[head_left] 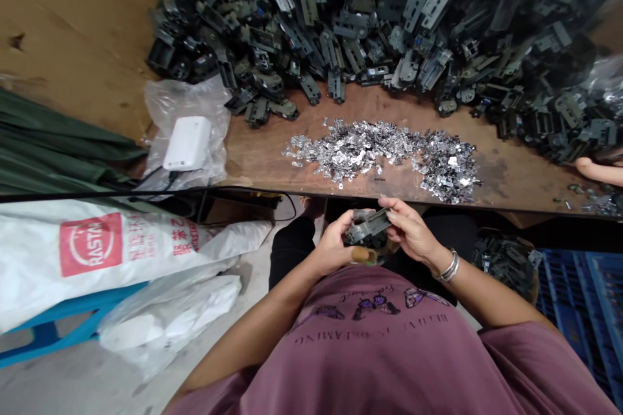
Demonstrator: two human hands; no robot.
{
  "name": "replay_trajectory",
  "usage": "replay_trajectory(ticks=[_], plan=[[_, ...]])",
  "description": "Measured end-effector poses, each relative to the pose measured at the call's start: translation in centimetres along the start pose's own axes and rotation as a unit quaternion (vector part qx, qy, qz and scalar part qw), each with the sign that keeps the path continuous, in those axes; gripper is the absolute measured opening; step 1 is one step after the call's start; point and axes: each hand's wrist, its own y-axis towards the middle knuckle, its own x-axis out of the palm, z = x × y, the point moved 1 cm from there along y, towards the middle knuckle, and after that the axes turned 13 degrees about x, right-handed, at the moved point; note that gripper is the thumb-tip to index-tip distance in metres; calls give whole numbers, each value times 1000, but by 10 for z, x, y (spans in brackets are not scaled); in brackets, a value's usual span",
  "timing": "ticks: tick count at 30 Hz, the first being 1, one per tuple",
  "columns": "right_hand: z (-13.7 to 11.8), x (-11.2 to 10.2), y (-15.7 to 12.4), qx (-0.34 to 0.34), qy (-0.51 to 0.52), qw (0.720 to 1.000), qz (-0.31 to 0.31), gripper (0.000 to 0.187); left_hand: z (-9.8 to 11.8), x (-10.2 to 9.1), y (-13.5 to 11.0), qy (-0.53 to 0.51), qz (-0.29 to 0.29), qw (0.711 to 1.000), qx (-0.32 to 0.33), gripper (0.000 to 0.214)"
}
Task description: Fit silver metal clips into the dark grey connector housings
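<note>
Two heaps lie on the wooden bench point(257, 149): dark metal parts point(341, 32) and, nearer the edge, silver scraps point(379, 159). Just below that edge, over the lap, the left hand point(333, 243) and right hand point(411, 230) are both closed on one dark part point(365, 228), fingers curled around its sides and pinching it between them. Another person's fingers point(598, 172) reach in at the bench's right side, well apart.
</note>
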Motion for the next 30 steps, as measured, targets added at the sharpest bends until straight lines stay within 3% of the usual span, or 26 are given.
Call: replay_trajectory(ticks=[3, 5, 7, 9, 11, 13, 14, 16, 20, 24, 26, 30], plan=[[-9, -3, -2, -92, -201, 975, 0, 33, 11, -1, -1, -109, -33, 986, -124, 59], [-20, -6, 2, -116, -327, 937, -37, 31, 14, 0, 0, -139, -25, 972, -188, 50], [-35, -9, 11, -137, -427, 892, -50, 33, 13, 2, 3, -166, -5, 964, -209, 47], [-50, -14, 26, -192, -531, 825, 10, 31, 10, 3, 6, -209, 26, 959, -190, 49], [-61, -17, 43, -228, -643, 723, 106, 24, 9, 4, 8, -255, 61, 952, -159, 49], [-66, -19, 59, -199, -731, 631, 168, 19, 10, 4, 11, -287, 99, 942, -141, 43], [-67, -20, 66, -171, -758, 603, 181, 19, 11, 3, 11, -296, 118, 937, -140, 40], [-69, -24, 74, -127, -774, 595, 174, 21, 14, 2, 12, -310, 150, 928, -142, 35], [-72, -40, 73, -123, -731, 660, 125, 21, 16, -1, 9, -311, 173, 924, -142, 31], [-72, -46, 65, -181, -667, 692, 210, 19, 13, -1, 8, -270, 195, 932, -140, 25], [-68, -40, 63, -171, -660, 687, 250, 20, 13, 2, 9, -244, 202, 938, -139, 26], [-57, -23, 63, -132, -718, 630, 264, 22, 16, 6, 15, -193, 217, 945, -147, 29]])
